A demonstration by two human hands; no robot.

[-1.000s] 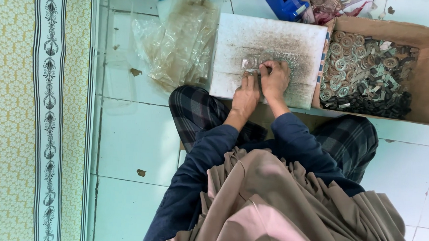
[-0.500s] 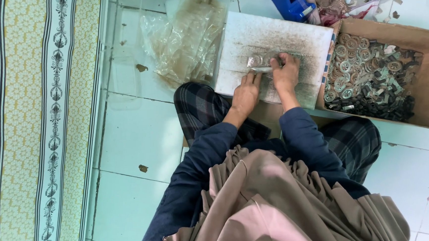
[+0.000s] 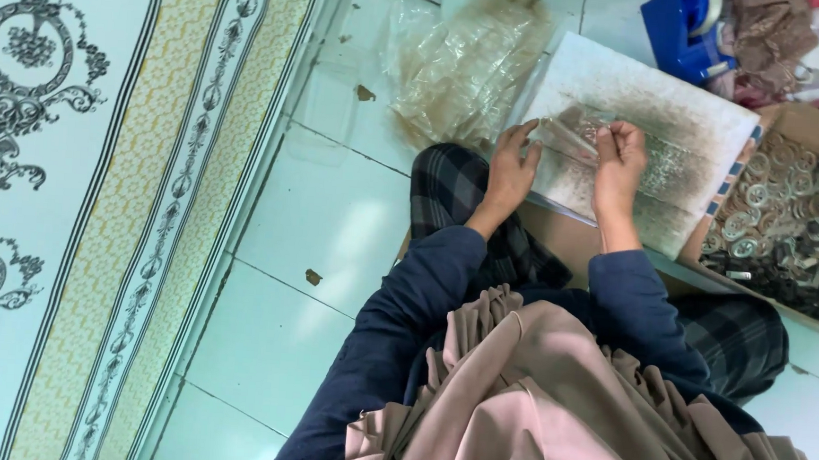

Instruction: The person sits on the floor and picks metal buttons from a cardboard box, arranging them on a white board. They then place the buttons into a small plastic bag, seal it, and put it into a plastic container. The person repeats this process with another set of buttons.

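My left hand [image 3: 511, 166] and my right hand [image 3: 618, 159] both grip a small clear plastic bag [image 3: 572, 136] holding small metal pieces. They hold it just above a smudged white board [image 3: 681, 123] that rests across my lap. The left hand pinches the bag's left edge, the right hand its right edge. Dark blue sleeves cover both forearms.
A cardboard box [image 3: 818, 127] full of round metal parts stands to the right of the board. A heap of clear plastic bags [image 3: 462, 63] lies on the tiled floor beyond my left knee. A blue tape dispenser [image 3: 684, 34] sits at the back. A patterned mat [image 3: 99, 192] lies left.
The view has tilted and shifted. My hands have spread apart and lifted the small bag off the board, each now holding one end.
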